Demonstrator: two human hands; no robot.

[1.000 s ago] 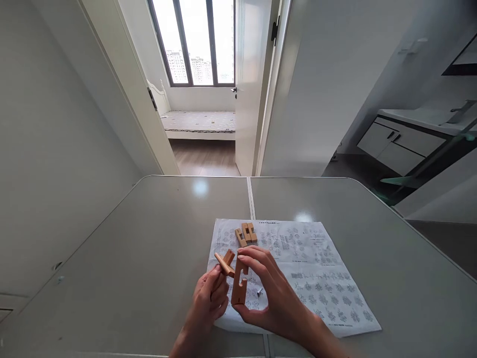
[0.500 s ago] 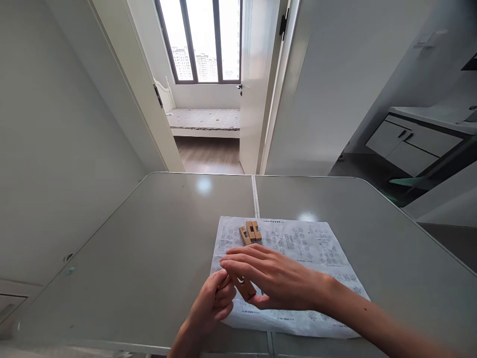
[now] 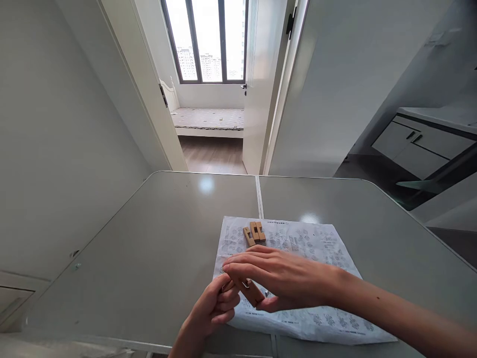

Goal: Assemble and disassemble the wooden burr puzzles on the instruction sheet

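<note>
My right hand (image 3: pixel 272 276) grips a notched wooden puzzle block (image 3: pixel 254 294) between its thumb and fingertips, tilted above the paper. Just left of it, my left hand (image 3: pixel 214 303) is closed, with its thumb and curled fingers pinching a second wooden puzzle piece (image 3: pixel 228 286) that is mostly hidden. The two hands meet at the fingertips. Beyond them, several loose wooden puzzle pieces (image 3: pixel 257 231) lie close together on the printed sheet (image 3: pixel 309 243), two of them side by side.
The sheet, covered in small diagrams, lies on a glossy grey table (image 3: pixel 167 238) with a pale seam (image 3: pixel 260 196) down its middle. Past the far edge, an open door (image 3: pixel 261 89) leads to a room with a bed (image 3: pixel 208 118). A white cabinet (image 3: pixel 413 144) stands at right.
My right hand and its block have shifted slightly right, and the block shows more below the fingers. The whole view has moved a little too.
</note>
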